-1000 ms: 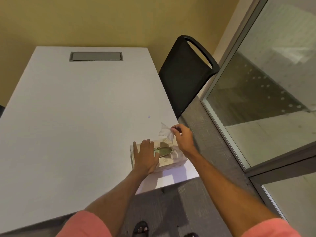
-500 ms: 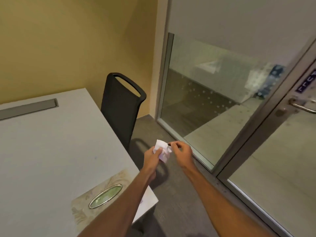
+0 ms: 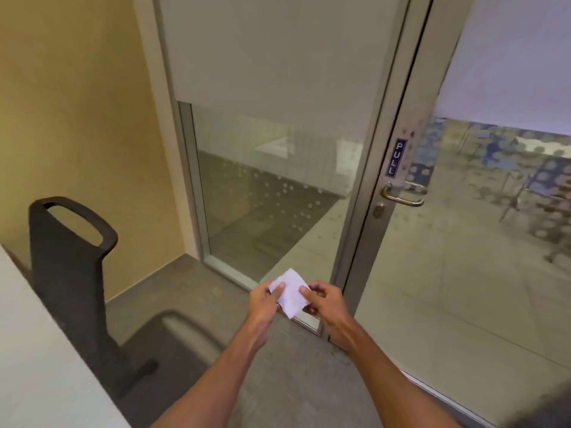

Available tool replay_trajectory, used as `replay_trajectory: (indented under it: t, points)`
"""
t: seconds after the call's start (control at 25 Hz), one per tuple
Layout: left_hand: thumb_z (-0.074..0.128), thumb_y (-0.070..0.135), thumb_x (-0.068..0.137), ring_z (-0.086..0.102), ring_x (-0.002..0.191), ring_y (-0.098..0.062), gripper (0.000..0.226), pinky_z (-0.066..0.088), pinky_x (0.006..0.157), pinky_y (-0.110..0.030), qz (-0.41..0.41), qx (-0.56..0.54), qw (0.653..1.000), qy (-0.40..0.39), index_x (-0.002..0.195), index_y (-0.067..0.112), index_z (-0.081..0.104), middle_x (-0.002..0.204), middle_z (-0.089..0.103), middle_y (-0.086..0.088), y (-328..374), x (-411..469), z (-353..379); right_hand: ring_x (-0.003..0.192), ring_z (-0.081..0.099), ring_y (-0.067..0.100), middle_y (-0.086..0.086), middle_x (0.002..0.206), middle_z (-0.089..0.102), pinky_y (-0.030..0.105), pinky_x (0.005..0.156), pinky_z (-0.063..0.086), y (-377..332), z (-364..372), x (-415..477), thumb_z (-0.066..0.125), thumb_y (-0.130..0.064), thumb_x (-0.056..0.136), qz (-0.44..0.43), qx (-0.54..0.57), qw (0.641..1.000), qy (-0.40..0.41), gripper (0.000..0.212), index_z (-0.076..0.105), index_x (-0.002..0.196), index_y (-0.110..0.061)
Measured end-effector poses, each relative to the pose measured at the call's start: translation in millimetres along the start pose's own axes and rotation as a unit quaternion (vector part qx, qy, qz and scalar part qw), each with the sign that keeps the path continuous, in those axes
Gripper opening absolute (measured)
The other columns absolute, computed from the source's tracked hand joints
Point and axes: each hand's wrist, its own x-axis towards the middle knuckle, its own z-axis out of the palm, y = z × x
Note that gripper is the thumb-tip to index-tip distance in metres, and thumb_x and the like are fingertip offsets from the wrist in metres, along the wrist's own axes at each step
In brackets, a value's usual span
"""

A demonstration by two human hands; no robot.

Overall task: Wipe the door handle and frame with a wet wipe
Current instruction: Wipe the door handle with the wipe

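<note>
Fig.: head view, looking down twd a glass door. From my remote seat, the hard parts first: the scene behind the door glass (image 3: 463,273) is blurred, furniture beyond can't be made out; the desk (image 3: 27,350) is cut off at lower left, only a pale corner shows; a dark blur fills the bottom-right corner, can't tell what it is. Whether the wipe is damp can't be told.

Hands: both forearms reach fwd from the bottom edge, meeting mid-frame. Left hand (image 3: 264,301) pinches the left edge of the wet wipe (image 3: 290,293) betw. thumb and fingers; right hand (image 3: 324,301) pinches its right edge the same way. The wipe is a small white sheet, partly opened, held taut betw. the two hands, in the air above the floor, well below the handle.

Room: door handle (image 3: 401,196), a metal lever, sits on the door frame (image 3: 392,125), a grey metal stile, just below a blue "PULL" label (image 3: 395,157), with a lock cylinder (image 3: 377,210) under it. Door appears shut. Fixed glass panel (image 3: 262,196) to the left, frosted in its upper part. Yellow wall (image 3: 77,103) at left; black chair (image 3: 68,257) beside the desk; grey carpet floor (image 3: 278,381).
</note>
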Motion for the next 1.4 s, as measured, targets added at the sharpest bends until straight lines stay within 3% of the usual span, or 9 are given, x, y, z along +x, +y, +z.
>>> replay_trajectory:
  t: [0.16, 0.32, 0.48, 0.64, 0.8, 1.04, 1.12, 1.28, 1.4]
  points:
    - [0.072, -0.008, 0.083, 0.073, 0.067, -0.016, 0.027, 0.055, 0.052, -0.023, -0.029, 0.007, 0.998, -0.057, 0.105, 0.001, 0.06, 0.084, 0.075, -0.009, -6, 27, 49, 0.066, 0.062, 0.019, 0.016, 0.081, 0.066, 0.023, 0.054, 0.055, -10, -43, 19, 0.063, -0.007, 0.092, 0.007, 0.037, 0.997, 0.073, 0.017, 0.06, 0.101, 0.007]
    - [0.067, -0.011, 0.085, 0.072, 0.064, -0.013, 0.022, 0.054, 0.052, -0.021, -0.029, 0.045, 0.995, -0.084, 0.098, 0.003, 0.058, 0.075, 0.076, -0.005, -5, 67, 84, 0.07, 0.061, 0.021, 0.02, 0.091, 0.063, 0.024, 0.058, 0.054, -19, -74, 50, 0.061, -0.006, 0.093, 0.014, 0.066, 0.993, 0.097, 0.022, 0.057, 0.107, 0.009]
    - [0.063, -0.01, 0.089, 0.069, 0.073, -0.02, 0.017, 0.055, 0.06, -0.024, -0.002, 0.087, 0.987, -0.134, 0.102, 0.0, 0.063, 0.089, 0.074, -0.014, 3, 122, 111, 0.071, 0.062, 0.02, 0.016, 0.088, 0.065, 0.023, 0.057, 0.053, -31, -89, 92, 0.063, -0.008, 0.091, 0.022, 0.1, 0.99, 0.095, 0.02, 0.06, 0.104, 0.006]
    - [0.06, -0.008, 0.09, 0.07, 0.086, -0.025, 0.018, 0.057, 0.076, -0.032, 0.018, 0.142, 0.97, -0.194, 0.104, 0.001, 0.068, 0.098, 0.075, -0.015, 17, 187, 136, 0.085, 0.068, 0.028, 0.019, 0.1, 0.071, 0.039, 0.075, 0.057, -41, -98, 145, 0.068, -0.007, 0.088, 0.019, 0.12, 0.986, 0.118, 0.03, 0.061, 0.113, 0.008]
    - [0.06, -0.007, 0.089, 0.069, 0.083, -0.022, 0.018, 0.055, 0.072, -0.028, 0.039, 0.183, 0.957, -0.224, 0.098, 0.004, 0.071, 0.093, 0.075, -0.011, 34, 248, 165, 0.105, 0.065, 0.039, 0.023, 0.115, 0.069, 0.053, 0.097, 0.05, -53, -108, 197, 0.069, -0.011, 0.087, 0.023, 0.14, 0.979, 0.147, 0.032, 0.063, 0.116, 0.002]
    - [0.068, 0.004, 0.088, 0.066, 0.085, -0.016, 0.022, 0.05, 0.067, -0.015, 0.129, 0.268, 0.917, -0.265, 0.109, 0.007, 0.068, 0.095, 0.071, -0.003, 50, 302, 204, 0.108, 0.065, 0.042, 0.02, 0.114, 0.07, 0.056, 0.099, 0.048, -69, -126, 244, 0.066, -0.015, 0.091, -0.035, 0.106, 0.966, 0.231, 0.033, 0.06, 0.121, -0.002]
    - [0.072, 0.018, 0.088, 0.062, 0.101, -0.017, 0.036, 0.049, 0.081, -0.019, 0.249, 0.34, 0.875, -0.239, 0.121, 0.011, 0.062, 0.108, 0.064, 0.002, 63, 314, 221, 0.105, 0.067, 0.037, 0.017, 0.114, 0.07, 0.055, 0.095, 0.052, -83, -137, 252, 0.064, -0.015, 0.093, -0.063, 0.085, 0.949, 0.296, 0.032, 0.059, 0.123, -0.004]
    - [0.071, 0.038, 0.087, 0.057, 0.119, -0.028, 0.06, 0.049, 0.097, -0.04, 0.523, 0.435, 0.723, -0.122, 0.136, 0.007, 0.054, 0.13, 0.06, -0.01, 103, 336, 265, 0.094, 0.07, 0.024, 0.012, 0.107, 0.073, 0.037, 0.081, 0.058, -125, -169, 265, 0.059, -0.012, 0.095, -0.14, 0.005, 0.924, 0.356, 0.026, 0.064, 0.12, -0.006]
    - [0.06, 0.046, 0.092, 0.039, 0.141, -0.035, 0.074, 0.033, 0.115, -0.05, 0.611, 0.457, 0.643, -0.067, 0.149, 0.005, 0.038, 0.153, 0.04, -0.018, 133, 351, 304, 0.078, 0.064, 0.013, -0.001, 0.086, 0.072, 0.016, 0.066, 0.048, -156, -197, 273, 0.058, -0.011, 0.095, -0.184, -0.091, 0.891, 0.404, 0.018, 0.072, 0.107, -0.012]
